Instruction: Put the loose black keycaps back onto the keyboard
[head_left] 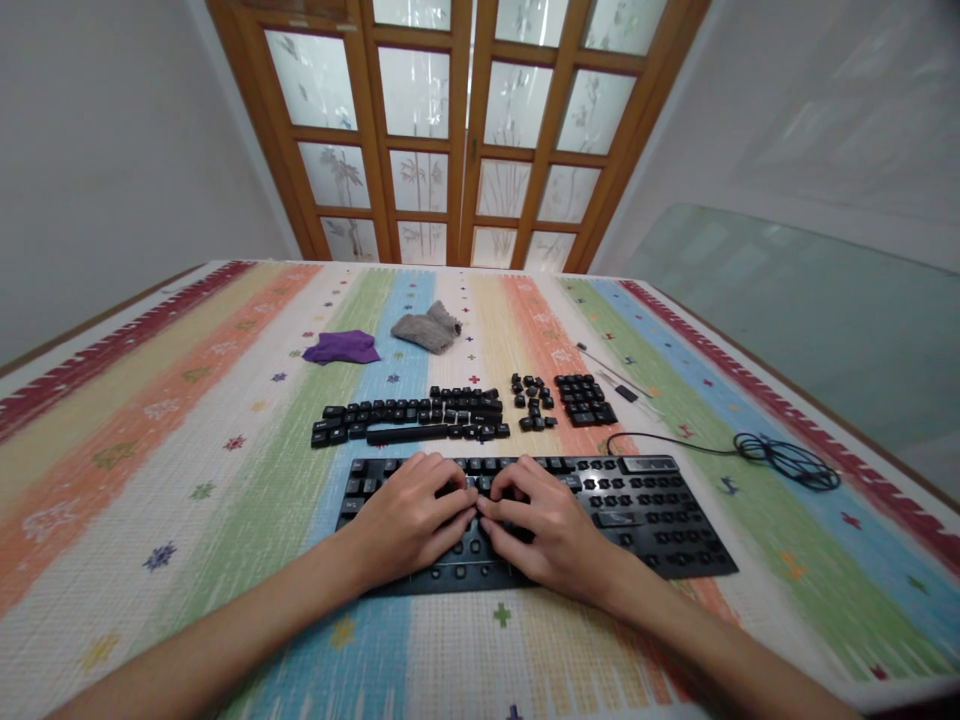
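Observation:
A black keyboard (651, 500) lies in front of me. Key caps sit on its upper left part, while the right part and the lower rows show bare key sockets. My left hand (416, 510) rests over the left half, its fingers bent and drawn together. From the right, my right hand (544, 515) reaches over the middle with curled fingers. The fingertips of both hands meet above the middle rows; whatever they pinch there is too small and hidden to make out. Loose black key caps (409, 412) lie in rows just behind the keyboard, with a long space bar (406, 434) among them.
More loose key caps (585, 400) stand grouped at the back right. Near them lie a thin stick-like tool (619, 370) and a small black piece (626, 393). A coiled cable (787, 460) is on the right. Farther back are a purple cloth (342, 347) and a grey cloth (427, 330).

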